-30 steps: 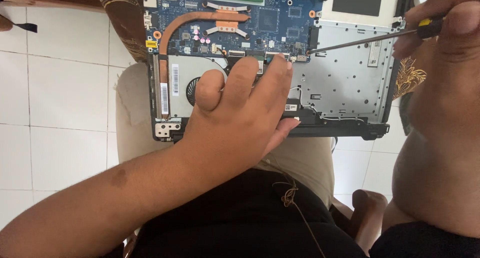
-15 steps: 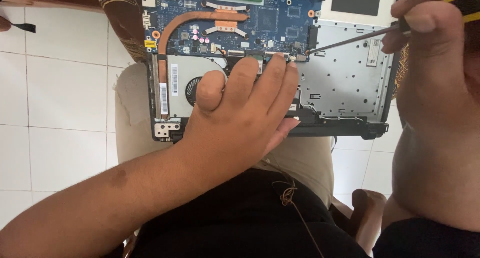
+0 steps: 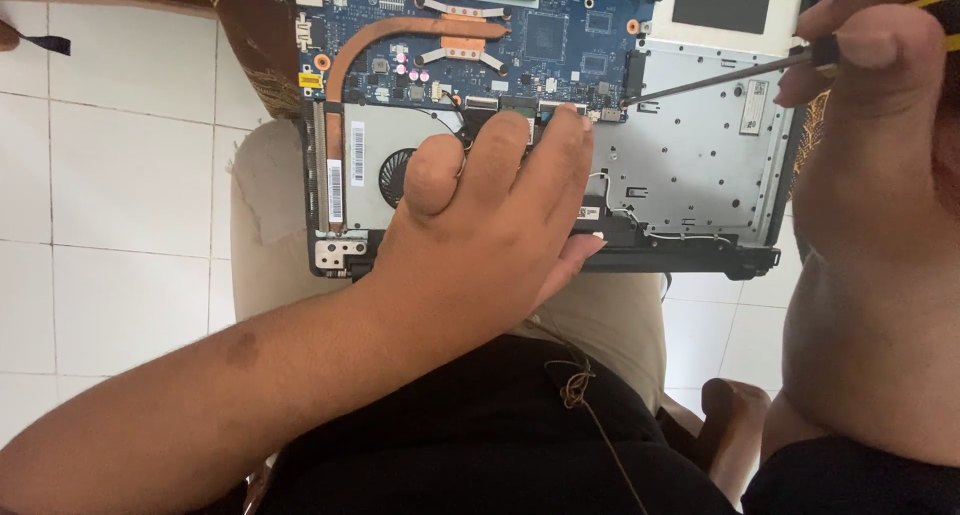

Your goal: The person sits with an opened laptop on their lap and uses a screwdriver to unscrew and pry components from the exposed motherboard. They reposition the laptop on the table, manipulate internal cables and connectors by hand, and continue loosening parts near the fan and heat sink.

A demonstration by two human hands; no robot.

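White floor tiles [image 3: 120, 175] lay far left, glossy and plain. The opened laptop [image 3: 700, 175] rested across my lap, not on a worktop, base upward. Copper heat pipe [image 3: 400, 35] curved over the blue circuit board [image 3: 560, 35]; a black fan [image 3: 395, 175] sat in a grey housing. My left hand [image 3: 490, 225] pressed flat over the board edge, fingers spread, gripping nothing, probably to steady the chassis. My right hand [image 3: 870, 105] had its grip clamped on the screwdriver [image 3: 720, 75], thin steel tip at a screw beside the silvery metal plate [image 3: 690, 165].
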